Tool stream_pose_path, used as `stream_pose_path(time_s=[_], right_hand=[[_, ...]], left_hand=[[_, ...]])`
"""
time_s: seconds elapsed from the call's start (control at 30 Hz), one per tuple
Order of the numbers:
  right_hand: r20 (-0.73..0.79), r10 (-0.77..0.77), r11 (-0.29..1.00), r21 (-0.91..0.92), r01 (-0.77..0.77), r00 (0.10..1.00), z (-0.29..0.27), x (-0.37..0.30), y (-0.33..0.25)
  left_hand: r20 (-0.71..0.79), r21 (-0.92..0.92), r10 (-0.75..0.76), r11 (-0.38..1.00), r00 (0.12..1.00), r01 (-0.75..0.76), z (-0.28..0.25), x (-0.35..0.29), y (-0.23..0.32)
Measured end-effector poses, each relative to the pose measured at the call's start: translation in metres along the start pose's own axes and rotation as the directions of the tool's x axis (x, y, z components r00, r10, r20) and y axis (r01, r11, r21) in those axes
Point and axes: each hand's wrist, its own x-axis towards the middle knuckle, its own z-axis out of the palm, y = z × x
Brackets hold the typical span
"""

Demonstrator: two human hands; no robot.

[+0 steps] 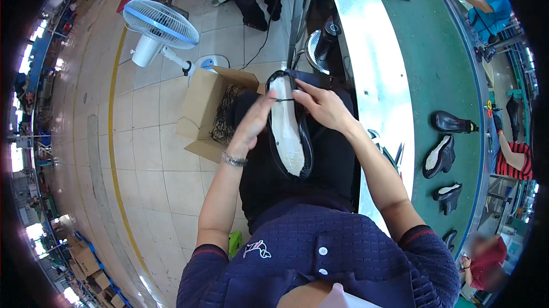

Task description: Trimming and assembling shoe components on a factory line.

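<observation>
A black shoe upper (307, 150) lies sole side up over my lap, its pale insole board (287, 128) facing me. A thin black cord (284, 100) crosses the board near its far end, between the fingertips of both hands. My left hand (256, 119) is closed against the left edge of the shoe, its fingertips at the cord's left end. From the right, my right hand (327, 108) grips the other edge, index finger stretched along the far end and thumb by the cord. Whether either hand pinches the cord itself is hard to make out.
An open cardboard box (200, 105) with dark stringy material stands by my left knee. A fan (160, 25) is farther left. To my right run a metal ledge (383, 68) and a green conveyor belt (420, 45) carrying black shoes (440, 156). Other people work beyond it.
</observation>
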Motion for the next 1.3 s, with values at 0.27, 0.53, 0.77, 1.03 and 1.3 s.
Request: stream_pose_path(time_s=[0.27, 0.53, 0.77, 1.03, 1.3], right_hand=[[-0.401, 0.335, 0.917, -0.071, -0.393, 0.853, -0.041, -0.112, 0.111], [-0.717, 0.426, 0.721, -0.098, -0.686, 0.551, -0.038, -0.218, 0.162], [-0.791, 0.413, 0.626, -0.113, -0.771, 0.451, 0.006, -0.32, 0.15], [-0.545, 0.676, 0.543, -0.088, -0.835, 0.496, -0.011, -0.309, 0.145], [-0.297, 0.825, 0.353, -0.395, -0.848, 0.481, -0.093, -0.331, 0.093]], left_hand=[[0.149, 0.24, -0.11, 0.968, 0.983, 0.072, -0.005, 0.073, 0.055], [0.093, 0.223, 0.086, 0.969, 0.992, -0.105, -0.009, 0.06, 0.052], [-0.042, -0.455, -0.128, 0.886, 0.991, 0.095, 0.002, -0.037, -0.005], [0.1, -0.46, -0.237, 0.85, 0.966, 0.256, 0.04, -0.087, -0.019], [0.057, -0.336, -0.239, 0.91, 0.969, 0.244, 0.023, -0.091, -0.022]])
